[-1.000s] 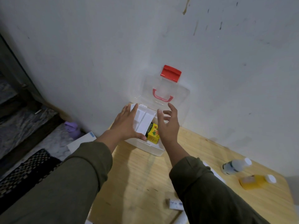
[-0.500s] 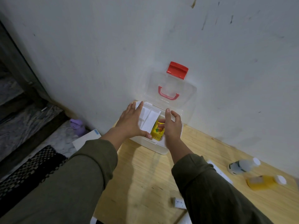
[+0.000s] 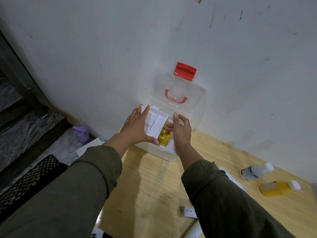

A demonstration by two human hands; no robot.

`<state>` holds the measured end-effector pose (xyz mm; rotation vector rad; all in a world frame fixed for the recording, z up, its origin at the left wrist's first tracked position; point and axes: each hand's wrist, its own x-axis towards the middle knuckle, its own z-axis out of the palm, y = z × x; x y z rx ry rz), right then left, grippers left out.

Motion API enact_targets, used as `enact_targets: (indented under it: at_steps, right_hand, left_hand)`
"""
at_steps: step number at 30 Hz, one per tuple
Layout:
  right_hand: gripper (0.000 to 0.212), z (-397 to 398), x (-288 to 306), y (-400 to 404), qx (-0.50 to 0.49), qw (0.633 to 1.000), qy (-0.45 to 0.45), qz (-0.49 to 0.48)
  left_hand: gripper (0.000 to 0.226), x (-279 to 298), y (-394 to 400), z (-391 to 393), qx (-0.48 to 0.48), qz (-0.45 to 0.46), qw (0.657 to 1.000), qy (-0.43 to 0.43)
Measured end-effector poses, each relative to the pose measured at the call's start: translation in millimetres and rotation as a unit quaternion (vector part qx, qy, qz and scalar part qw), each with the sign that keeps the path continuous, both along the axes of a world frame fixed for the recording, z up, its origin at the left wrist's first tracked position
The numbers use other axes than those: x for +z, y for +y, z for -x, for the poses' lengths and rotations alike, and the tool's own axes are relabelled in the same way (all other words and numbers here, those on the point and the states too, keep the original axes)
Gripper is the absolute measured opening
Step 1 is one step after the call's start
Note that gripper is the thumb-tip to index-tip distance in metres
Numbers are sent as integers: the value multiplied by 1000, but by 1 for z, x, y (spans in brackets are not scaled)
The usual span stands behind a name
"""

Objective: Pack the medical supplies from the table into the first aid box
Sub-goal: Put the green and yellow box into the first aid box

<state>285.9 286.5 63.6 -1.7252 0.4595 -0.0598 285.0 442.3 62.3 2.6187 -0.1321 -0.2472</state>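
Observation:
The clear first aid box [image 3: 159,152] stands open on the wooden table against the wall, its lid with a red latch [image 3: 185,71] and red handle leaning back. Inside lie flat white packets [image 3: 157,123] and a small yellow carton [image 3: 164,137]. My left hand [image 3: 137,127] lies flat on the white packets, fingers spread, thumb at the box's front rim. My right hand [image 3: 181,131] hovers over the box's right side, fingers apart, fingertips touching the yellow carton's far end without closing on it.
On the table at the right lie a clear bottle [image 3: 255,171] with a white cap and a yellow bottle [image 3: 277,188]. A white strip [image 3: 231,179] and a small white packet [image 3: 189,211] lie near my right sleeve. A purple bottle [image 3: 80,134] stands on the floor at left.
My right hand dropped from above the box onto the yellow carton, then lifted its fingers open again. My left hand stayed pressed on the white packets.

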Motion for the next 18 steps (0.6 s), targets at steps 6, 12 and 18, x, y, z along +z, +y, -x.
enact_targets:
  at_steps: [6,12,18]
  right_hand:
    - [38,6,14,-12,59,997,-26,39]
    - [55,24,43,-34,45,990,-70,114]
    - [64,85,59,-66,-18,986,-58,158]
  left_hand:
    - [123,4,2,3,6,16,1000,-16]
    - [115,28,-13,13,-30,70,997,-31]
    - [114,41,-40,44,-107,106,988,-31]
